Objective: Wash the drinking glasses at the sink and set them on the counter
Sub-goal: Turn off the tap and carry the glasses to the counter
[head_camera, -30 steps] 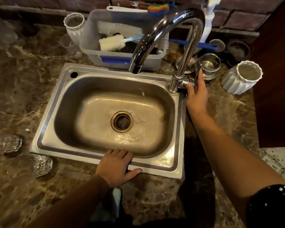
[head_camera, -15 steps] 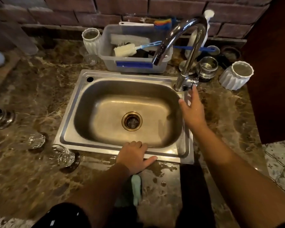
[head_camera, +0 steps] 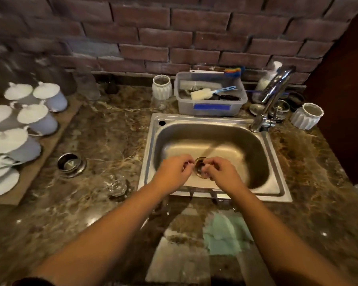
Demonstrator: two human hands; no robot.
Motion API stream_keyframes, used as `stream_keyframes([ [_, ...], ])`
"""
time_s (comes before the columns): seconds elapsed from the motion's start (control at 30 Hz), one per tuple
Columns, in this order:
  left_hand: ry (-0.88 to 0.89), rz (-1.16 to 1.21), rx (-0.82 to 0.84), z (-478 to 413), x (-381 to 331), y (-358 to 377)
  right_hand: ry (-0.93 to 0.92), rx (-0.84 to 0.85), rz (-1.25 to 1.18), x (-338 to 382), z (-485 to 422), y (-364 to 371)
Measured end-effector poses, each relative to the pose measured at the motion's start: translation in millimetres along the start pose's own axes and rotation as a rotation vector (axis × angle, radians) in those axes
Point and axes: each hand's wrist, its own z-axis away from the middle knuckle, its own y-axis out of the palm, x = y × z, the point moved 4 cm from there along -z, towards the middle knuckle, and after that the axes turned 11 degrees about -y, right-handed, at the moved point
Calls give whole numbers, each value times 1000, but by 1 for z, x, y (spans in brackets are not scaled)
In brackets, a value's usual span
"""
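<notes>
My left hand and right hand hover over the stainless steel sink, fingers loosely curled, gripping nothing | clear patterned drinking glass sits on brown marble counter, just left of my nearer left hand | uprightness blurred
</notes>
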Motion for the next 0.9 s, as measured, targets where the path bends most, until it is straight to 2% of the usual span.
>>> stream_keyframes([
  [0.13, 9, -63, -107, 10, 48, -79, 9, 198, 132, 38, 10, 66],
  [0.27, 30, -179, -143, 17, 87, -123, -33, 302, 278, 67, 21, 110],
  [0.4, 33, -349, -81, 21, 123, -137, -56, 355, 423, 78, 25, 136],
  [0.57, -38, -420, 60, 32, 151, -133, -76, 396, 542, 83, 29, 153],
  [0.73, -79, -543, 213, 42, 165, -118, -102, 462, 679, 85, 36, 167],
  [0.9, -42, -645, 265, 48, 168, -104, -137, 447, 805, 85, 42, 174],
])
